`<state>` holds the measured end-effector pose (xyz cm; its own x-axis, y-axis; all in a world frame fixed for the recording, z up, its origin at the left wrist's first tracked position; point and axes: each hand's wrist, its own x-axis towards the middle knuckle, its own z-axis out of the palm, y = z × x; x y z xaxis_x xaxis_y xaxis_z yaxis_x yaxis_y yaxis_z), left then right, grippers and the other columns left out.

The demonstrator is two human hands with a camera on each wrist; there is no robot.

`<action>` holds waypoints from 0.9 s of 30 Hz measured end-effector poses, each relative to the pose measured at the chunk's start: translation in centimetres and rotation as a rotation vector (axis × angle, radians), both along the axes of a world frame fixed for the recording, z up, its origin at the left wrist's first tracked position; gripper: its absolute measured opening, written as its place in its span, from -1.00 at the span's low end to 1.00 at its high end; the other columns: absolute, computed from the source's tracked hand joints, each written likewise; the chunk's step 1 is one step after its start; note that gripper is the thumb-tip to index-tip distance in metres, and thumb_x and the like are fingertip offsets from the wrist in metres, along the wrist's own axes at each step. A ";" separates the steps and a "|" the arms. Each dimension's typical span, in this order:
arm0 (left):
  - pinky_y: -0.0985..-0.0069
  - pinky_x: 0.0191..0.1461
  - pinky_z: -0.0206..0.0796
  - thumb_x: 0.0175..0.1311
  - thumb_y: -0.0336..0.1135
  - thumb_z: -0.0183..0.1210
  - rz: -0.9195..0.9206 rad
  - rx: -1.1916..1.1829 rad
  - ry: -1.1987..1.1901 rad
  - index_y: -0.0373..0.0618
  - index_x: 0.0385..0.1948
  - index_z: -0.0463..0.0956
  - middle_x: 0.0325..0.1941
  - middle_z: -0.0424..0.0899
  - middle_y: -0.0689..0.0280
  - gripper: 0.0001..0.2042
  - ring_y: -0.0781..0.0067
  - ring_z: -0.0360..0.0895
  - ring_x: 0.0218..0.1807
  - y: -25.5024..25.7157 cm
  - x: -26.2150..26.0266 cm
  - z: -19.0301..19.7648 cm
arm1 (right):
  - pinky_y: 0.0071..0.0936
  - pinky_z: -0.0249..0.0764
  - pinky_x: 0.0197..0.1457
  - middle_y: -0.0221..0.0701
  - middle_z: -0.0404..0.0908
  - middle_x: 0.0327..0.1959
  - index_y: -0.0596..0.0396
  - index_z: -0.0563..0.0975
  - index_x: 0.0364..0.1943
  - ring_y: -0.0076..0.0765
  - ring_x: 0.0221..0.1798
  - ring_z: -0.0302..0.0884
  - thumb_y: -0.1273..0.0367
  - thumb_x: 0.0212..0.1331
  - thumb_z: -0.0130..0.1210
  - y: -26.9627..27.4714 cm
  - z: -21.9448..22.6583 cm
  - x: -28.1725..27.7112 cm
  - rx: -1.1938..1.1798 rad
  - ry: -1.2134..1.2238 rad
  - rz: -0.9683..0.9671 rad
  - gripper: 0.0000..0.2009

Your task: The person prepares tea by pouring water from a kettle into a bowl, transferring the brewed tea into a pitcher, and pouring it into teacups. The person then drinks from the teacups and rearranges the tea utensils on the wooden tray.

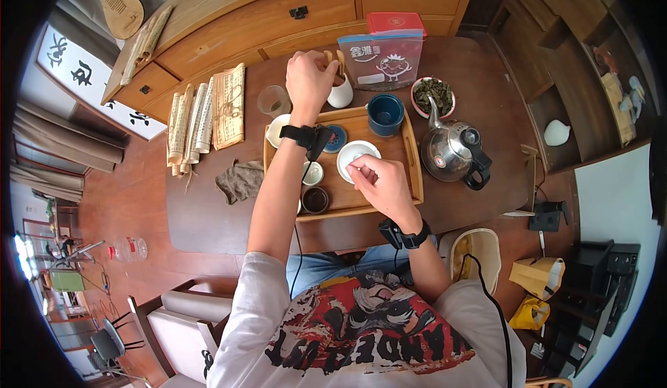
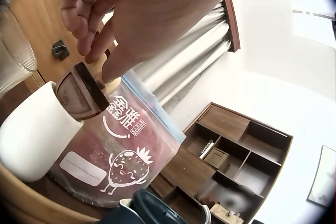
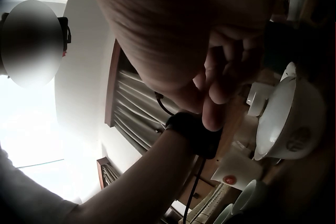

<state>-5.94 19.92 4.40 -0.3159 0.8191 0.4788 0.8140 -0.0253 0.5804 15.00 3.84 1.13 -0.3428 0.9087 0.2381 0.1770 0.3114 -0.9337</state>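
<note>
My left hand [image 1: 310, 86] reaches over a white holder [image 1: 340, 93] at the far side of the bamboo tray. In the left wrist view its thumb and fingers pinch a wooden tea tool, near a dark flat-ended piece [image 2: 81, 91] that sticks out of the holder. My right hand [image 1: 385, 190] hovers over the near side of a white flared bowl [image 1: 352, 153], fingers loosely curled with nothing between them. The right wrist view shows the bowl [image 3: 302, 113] apart from the fingertips. A blue cup [image 1: 385, 116] and a round blue piece [image 1: 335, 138] are close by on the tray.
Small cups, one of them dark [image 1: 315, 200], line the left of the tray [image 1: 347, 211]. A steel kettle [image 1: 448, 153] and a bowl of leaves [image 1: 433, 97] stand right. Behind is a clear pouch [image 1: 382, 61]; left lie a cloth [image 1: 240, 181], a glass [image 1: 274, 100] and bamboo scrolls [image 1: 229, 106].
</note>
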 end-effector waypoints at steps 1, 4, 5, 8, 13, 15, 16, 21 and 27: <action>0.15 0.06 0.66 0.19 -0.16 0.57 -0.003 0.002 0.001 -0.23 -0.16 0.85 -0.16 0.87 0.04 -0.67 -0.01 0.83 -0.10 0.3 -0.1 -0.1 | -0.49 0.57 -0.40 -0.34 0.74 -0.55 0.16 0.74 -0.20 -0.48 -0.50 0.77 0.41 0.47 0.37 0.0 -0.1 0.2 0.005 -0.021 0.006 -0.89; 0.17 0.05 0.67 0.23 -0.19 0.54 -0.027 -0.053 -0.015 -0.22 -0.18 0.86 -0.23 0.88 0.07 -0.72 0.01 0.85 -0.11 0.9 -0.5 -0.6 | -0.55 0.55 -0.41 -0.36 0.78 -0.53 0.19 0.75 -0.18 -0.58 -0.49 0.77 0.42 0.49 0.37 0.0 -0.4 0.3 0.018 -0.037 0.006 -0.89; 0.18 0.03 0.68 0.25 -0.21 0.53 -0.040 -0.053 -0.004 -0.22 -0.18 0.86 -0.25 0.88 0.08 -0.73 0.02 0.85 -0.13 1.0 -0.7 -1.0 | -0.55 0.55 -0.41 -0.36 0.78 -0.53 0.19 0.75 -0.18 -0.58 -0.49 0.77 0.42 0.49 0.36 0.0 -0.5 0.3 0.025 -0.037 0.006 -0.89; 0.20 0.03 0.68 0.27 -0.22 0.51 -0.041 -0.035 0.011 -0.22 -0.17 0.86 -0.24 0.89 0.08 -0.75 0.04 0.85 -0.15 0.9 -0.5 -1.0 | -0.55 0.54 -0.42 -0.37 0.77 -0.54 0.19 0.75 -0.18 -0.58 -0.50 0.75 0.42 0.50 0.36 0.0 -0.6 0.2 0.001 -0.037 0.016 -0.89; 0.25 0.05 0.68 0.33 -0.26 0.48 -0.061 0.185 0.007 -0.21 -0.15 0.86 -0.19 0.90 0.08 -0.78 0.11 0.86 -0.16 1.8 -0.4 -1.4 | -0.55 0.53 -0.42 -0.39 0.76 -0.54 0.19 0.75 -0.18 -0.59 -0.51 0.74 0.42 0.50 0.35 0.1 -0.8 0.1 0.012 -0.050 0.027 -0.89; 0.29 0.04 0.66 0.39 -0.29 0.46 -0.180 0.109 -0.095 -0.23 -0.13 0.86 -0.18 0.91 0.10 -0.80 0.18 0.87 -0.15 1.9 -0.7 -0.9 | -0.55 0.54 -0.41 -0.39 0.76 -0.54 0.19 0.75 -0.18 -0.59 -0.51 0.74 0.42 0.50 0.35 0.1 -0.7 0.1 0.012 -0.055 0.030 -0.89; 0.29 0.04 0.66 0.39 -0.29 0.46 -0.180 0.109 -0.095 -0.23 -0.13 0.86 -0.18 0.91 0.10 -0.80 0.18 0.87 -0.15 1.9 -0.8 -0.6 | -0.46 0.58 -0.38 -0.32 0.74 -0.54 0.16 0.74 -0.19 -0.45 -0.50 0.76 0.40 0.47 0.36 0.0 -0.7 0.1 -0.020 -0.043 0.029 -0.89; 0.38 -0.05 0.64 0.41 -0.27 0.46 -0.211 -0.010 -0.201 -0.21 -0.08 0.87 -0.23 0.92 0.12 -0.78 0.36 0.84 -0.23 1.6 -1.3 1.6 | -0.37 0.62 -0.35 -0.26 0.71 -0.54 0.13 0.73 -0.21 -0.30 -0.48 0.78 0.38 0.44 0.37 0.2 -0.7 0.2 -0.050 -0.028 0.025 -0.89; 0.53 -0.14 0.57 0.45 -0.31 0.48 -0.139 0.205 -0.232 -0.28 -0.09 0.86 -0.32 0.89 0.27 -0.80 0.60 0.71 -0.32 0.8 -1.4 3.9 | -0.55 0.54 -0.41 -0.37 0.77 -0.53 0.19 0.76 -0.17 -0.59 -0.49 0.75 0.42 0.49 0.36 0.5 -1.1 0.4 0.020 -0.033 0.012 -0.89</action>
